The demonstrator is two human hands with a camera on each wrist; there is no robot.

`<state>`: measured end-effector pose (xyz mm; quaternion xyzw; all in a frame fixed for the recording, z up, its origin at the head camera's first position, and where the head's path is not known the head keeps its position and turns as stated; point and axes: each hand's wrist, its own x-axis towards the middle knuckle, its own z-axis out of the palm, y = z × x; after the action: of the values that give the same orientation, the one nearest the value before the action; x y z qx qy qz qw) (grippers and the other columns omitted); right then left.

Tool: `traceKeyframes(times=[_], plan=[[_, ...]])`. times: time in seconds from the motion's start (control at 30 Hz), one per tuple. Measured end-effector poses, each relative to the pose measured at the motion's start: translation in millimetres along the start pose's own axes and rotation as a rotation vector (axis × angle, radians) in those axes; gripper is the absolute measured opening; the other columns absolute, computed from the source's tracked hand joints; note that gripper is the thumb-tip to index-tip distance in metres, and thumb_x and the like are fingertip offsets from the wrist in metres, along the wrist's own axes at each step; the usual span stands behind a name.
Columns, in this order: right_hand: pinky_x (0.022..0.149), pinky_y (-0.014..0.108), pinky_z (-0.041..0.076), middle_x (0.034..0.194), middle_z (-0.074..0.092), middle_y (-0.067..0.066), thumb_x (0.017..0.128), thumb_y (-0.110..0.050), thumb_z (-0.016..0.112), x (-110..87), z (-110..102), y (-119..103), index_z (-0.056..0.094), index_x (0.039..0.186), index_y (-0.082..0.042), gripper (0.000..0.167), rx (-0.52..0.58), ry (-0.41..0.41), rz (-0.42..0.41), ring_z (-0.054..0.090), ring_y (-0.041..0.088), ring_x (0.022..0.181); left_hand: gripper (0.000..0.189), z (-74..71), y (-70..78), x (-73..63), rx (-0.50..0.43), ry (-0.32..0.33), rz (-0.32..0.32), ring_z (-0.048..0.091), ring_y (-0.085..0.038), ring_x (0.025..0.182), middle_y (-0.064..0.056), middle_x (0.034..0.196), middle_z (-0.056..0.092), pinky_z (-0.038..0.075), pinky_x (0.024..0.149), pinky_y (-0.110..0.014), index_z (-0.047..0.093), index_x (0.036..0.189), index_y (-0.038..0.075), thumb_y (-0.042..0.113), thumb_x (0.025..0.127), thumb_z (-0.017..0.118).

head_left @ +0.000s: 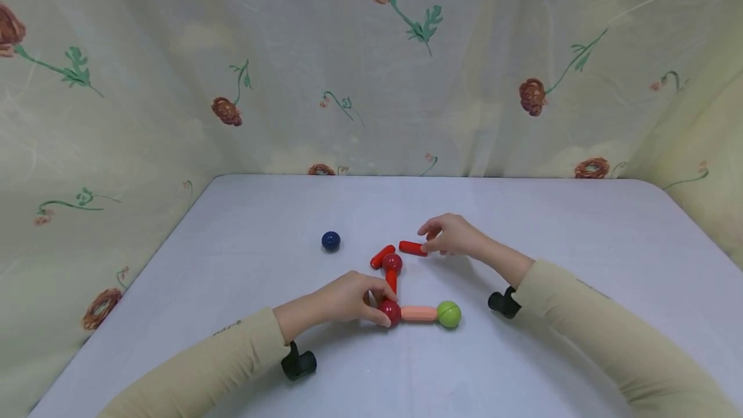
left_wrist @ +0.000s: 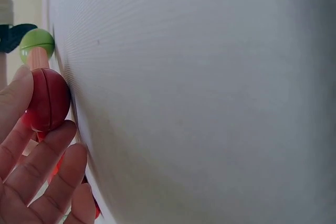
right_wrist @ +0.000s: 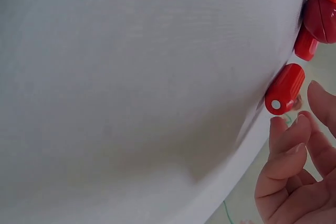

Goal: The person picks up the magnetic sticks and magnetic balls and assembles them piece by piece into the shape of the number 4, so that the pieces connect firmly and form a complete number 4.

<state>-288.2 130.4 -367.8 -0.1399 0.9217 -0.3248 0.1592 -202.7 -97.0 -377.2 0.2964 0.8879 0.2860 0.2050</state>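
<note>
My left hand holds a dark red ball between thumb and fingers, at the corner of a joined shape on the table. A ribbed pink rod runs from that ball to a green ball. Away from me, a red rod links it to a second dark red ball. Beside this ball lies another red rod; whether they are joined I cannot tell. My right hand hovers by a loose red rod with a white dot on its end, fingers loosely bent and apart from it.
A dark blue ball sits alone toward the far side, left of the joined shape. A pale cloth covers the table. Flowered curtains hang behind and at both sides. Each wrist carries a small black camera.
</note>
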Motion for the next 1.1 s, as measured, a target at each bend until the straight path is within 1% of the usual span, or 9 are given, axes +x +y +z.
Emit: traceKeyframes(times=[0.1, 0.23, 0.43, 0.63, 0.77, 0.87, 1.0, 1.1], plan=[[0.058, 0.022, 0.047, 0.087, 0.059, 0.009, 0.082, -0.012, 0.067, 6.0, 3, -2, 0.060, 0.114, -0.004, 0.034, -0.009, -0.018, -0.004, 0.051, 0.016, 0.063, 0.028, 0.1, -1.1, -0.3, -0.006, 0.002, 0.017, 0.053, -0.007, 0.073, 0.007, 0.083, 0.060, 0.045, 0.063, -0.018, 0.066, 0.101, 0.018, 0.021, 0.075, 0.075], [0.058, 0.022, 0.047, 0.082, 0.059, 0.008, 0.082, -0.011, 0.066, 8.3, 6, -4, 0.061, 0.113, -0.003, 0.032, -0.020, -0.027, -0.027, 0.051, 0.015, 0.063, 0.027, 0.2, -1.9, -0.7, -0.009, 0.005, 0.034, 0.052, -0.007, 0.072, 0.007, 0.082, 0.060, 0.045, 0.062, -0.019, 0.066, 0.101, 0.018, 0.021, 0.075, 0.075], [0.057, 0.022, 0.046, 0.081, 0.059, 0.008, 0.082, -0.009, 0.066, 9.3, 9, -6, 0.062, 0.111, -0.003, 0.030, -0.034, -0.014, -0.037, 0.050, 0.015, 0.063, 0.027, 0.3, -2.0, -0.9, -0.007, 0.004, 0.034, 0.052, -0.007, 0.071, 0.008, 0.082, 0.059, 0.045, 0.062, -0.019, 0.066, 0.100, 0.018, 0.022, 0.075, 0.075], [0.055, 0.022, 0.045, 0.080, 0.058, 0.008, 0.082, -0.009, 0.066, 9.4, 10, -8, 0.062, 0.113, -0.004, 0.032, -0.075, -0.026, -0.041, 0.050, 0.015, 0.063, 0.027, 0.4, -1.3, -1.1, -0.007, 0.006, 0.025, 0.052, -0.007, 0.071, 0.008, 0.082, 0.059, 0.044, 0.061, -0.018, 0.066, 0.100, 0.018, 0.021, 0.075, 0.075], [0.057, 0.022, 0.043, 0.079, 0.058, 0.007, 0.082, -0.009, 0.065, 7.7, 9, -10, 0.059, 0.120, -0.006, 0.038, -0.142, -0.069, -0.051, 0.050, 0.015, 0.066, 0.027, 0.7, -1.3, -0.7, -0.004, 0.007, 0.019, 0.052, -0.007, 0.072, 0.008, 0.082, 0.059, 0.045, 0.061, -0.019, 0.066, 0.100, 0.019, 0.022, 0.075, 0.075], [0.059, 0.022, 0.043, 0.084, 0.060, 0.008, 0.082, -0.009, 0.064, 6.7, 8, -11, 0.055, 0.125, -0.007, 0.044, -0.184, -0.118, -0.053, 0.050, 0.015, 0.068, 0.027, 0.7, -1.4, -0.5, -0.005, 0.007, 0.020, 0.052, -0.008, 0.072, 0.008, 0.082, 0.059, 0.045, 0.062, -0.019, 0.066, 0.100, 0.019, 0.022, 0.075, 0.075], [0.060, 0.022, 0.043, 0.092, 0.058, 0.008, 0.082, -0.009, 0.062, 6.3, 7, -9, 0.054, 0.125, -0.009, 0.044, -0.209, -0.174, -0.052, 0.051, 0.015, 0.068, 0.027, 0.7, -1.3, -0.7, -0.003, 0.010, 0.027, 0.052, -0.008, 0.073, 0.008, 0.082, 0.059, 0.045, 0.062, -0.018, 0.066, 0.100, 0.018, 0.021, 0.075, 0.075], [0.059, 0.023, 0.042, 0.090, 0.057, 0.008, 0.082, -0.011, 0.061, 6.8, 7, -5, 0.055, 0.124, -0.010, 0.043, -0.206, -0.190, -0.052, 0.051, 0.015, 0.066, 0.027, 0.9, -1.3, -0.9, 0.002, 0.010, 0.032, 0.052, -0.007, 0.072, 0.008, 0.082, 0.059, 0.044, 0.062, -0.018, 0.066, 0.100, 0.018, 0.021, 0.075, 0.075]])
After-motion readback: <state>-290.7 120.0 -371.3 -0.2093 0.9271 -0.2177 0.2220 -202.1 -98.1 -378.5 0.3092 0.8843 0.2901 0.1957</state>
